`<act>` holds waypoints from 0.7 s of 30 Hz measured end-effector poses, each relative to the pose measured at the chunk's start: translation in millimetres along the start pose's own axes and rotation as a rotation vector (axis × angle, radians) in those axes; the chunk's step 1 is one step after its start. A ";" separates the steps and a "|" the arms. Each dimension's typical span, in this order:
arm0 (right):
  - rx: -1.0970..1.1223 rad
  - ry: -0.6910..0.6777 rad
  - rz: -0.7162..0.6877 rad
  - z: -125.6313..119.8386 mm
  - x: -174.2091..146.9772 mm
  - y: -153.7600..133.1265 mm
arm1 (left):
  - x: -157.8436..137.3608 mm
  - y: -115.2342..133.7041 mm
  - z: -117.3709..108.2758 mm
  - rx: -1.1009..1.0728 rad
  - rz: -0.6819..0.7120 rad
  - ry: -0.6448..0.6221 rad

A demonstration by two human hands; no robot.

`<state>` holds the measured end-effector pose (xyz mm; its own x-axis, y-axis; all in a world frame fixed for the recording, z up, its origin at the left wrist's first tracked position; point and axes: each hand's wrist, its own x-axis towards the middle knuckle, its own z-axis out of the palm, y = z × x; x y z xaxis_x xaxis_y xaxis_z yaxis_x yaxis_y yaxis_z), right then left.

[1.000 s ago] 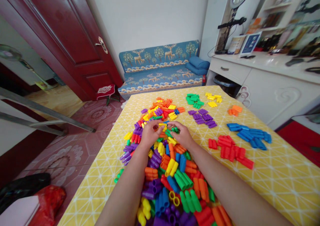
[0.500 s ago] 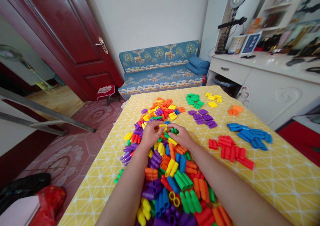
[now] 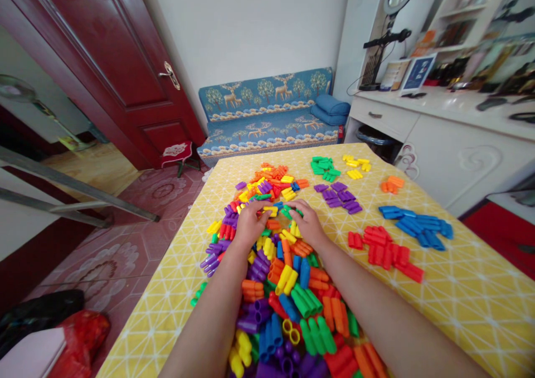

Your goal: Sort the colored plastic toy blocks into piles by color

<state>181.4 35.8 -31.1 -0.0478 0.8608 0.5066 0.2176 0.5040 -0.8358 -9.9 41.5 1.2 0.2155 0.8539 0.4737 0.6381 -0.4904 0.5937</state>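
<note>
My left hand (image 3: 251, 223) pinches a yellow bullet-shaped plastic building block (image 3: 271, 211) between thumb and fingers, above the pile. To its right, my right hand (image 3: 308, 222) has its thumb and fingers curled about a green building block (image 3: 287, 211), partly covered by the fingers. Just below that hand, yellow blocks (image 3: 295, 229) lie in the pile. Beneath both forearms spreads a long heap of mixed blocks: purple (image 3: 259, 266), orange (image 3: 335, 314), green (image 3: 317, 336) and blue ones (image 3: 271, 333), among other colours.
Sorted by colour on the yellow tablecloth (image 3: 167, 294) are groups of green (image 3: 325, 168), yellow (image 3: 356, 165), purple (image 3: 339, 196), orange (image 3: 392, 184), blue (image 3: 418, 227) and red blocks (image 3: 387, 250). A blue sofa (image 3: 259, 127) stands beyond the table, a white dresser (image 3: 468, 144) to the right.
My hands have drawn apart, the right one shifting slightly right and the left one slightly left. Orange and yellow blocks now show between them. The sorted groups have not changed.
</note>
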 end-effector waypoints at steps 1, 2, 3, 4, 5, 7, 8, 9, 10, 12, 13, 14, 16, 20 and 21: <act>0.010 0.039 0.008 -0.6 0.7 1.7 | 0.1 -0.6 0.1 -0.001 0.008 0.002; 0.030 0.072 0.034 -1.1 1.1 3.4 | 0.1 -1.2 0.4 -0.003 0.014 0.000; 0.056 0.098 0.074 -1.4 1.2 4.8 | 0.0 -2.0 0.8 -0.005 0.018 -0.006; 0.083 0.120 0.123 -1.5 1.0 5.7 | -0.1 -2.8 1.3 -0.008 0.021 -0.016; 0.105 0.140 0.174 -1.6 0.7 6.0 | -0.2 -3.6 1.9 -0.010 0.021 -0.027; 0.134 0.189 0.249 -1.7 0.1 4.8 | -0.4 -5.0 2.9 -0.007 0.017 -0.044; 0.142 0.216 0.265 -1.9 0.0 3.4 | -0.5 -5.5 3.2 -0.002 0.013 -0.051; 0.151 0.241 0.271 -2.3 0.1 1.6 | -0.5 -5.8 3.4 0.004 0.010 -0.056; 0.161 0.260 0.272 -3.0 0.5 -0.4 | -0.5 -6.0 3.4 0.008 0.010 -0.060; 0.184 0.281 0.279 -5.9 1.7 -4.8 | -0.4 -6.2 3.0 0.008 0.020 -0.066; 0.194 0.289 0.288 -8.6 2.5 -6.9 | -0.3 -6.3 2.7 0.007 0.026 -0.066; 0.204 0.300 0.298 -12.4 3.4 -8.8 | -0.3 -6.4 2.4 0.007 0.031 -0.065; 0.233 0.324 0.309 -23.7 6.0 -11.4 | -0.4 -6.9 2.1 0.004 0.036 -0.062; 0.256 0.336 0.390 -61.9 18.4 -7.7 | -0.9 -8.4 2.9 -0.014 0.027 -0.055; 0.236 0.340 0.446 -73.6 23.5 -4.4 | -1.0 -8.8 3.2 -0.016 0.023 -0.055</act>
<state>251.1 48.6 0.1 0.3205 0.9416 0.1034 -0.0793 0.1355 -0.9876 -13.3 45.5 -6.6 0.2708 0.8505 0.4510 0.6206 -0.5124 0.5936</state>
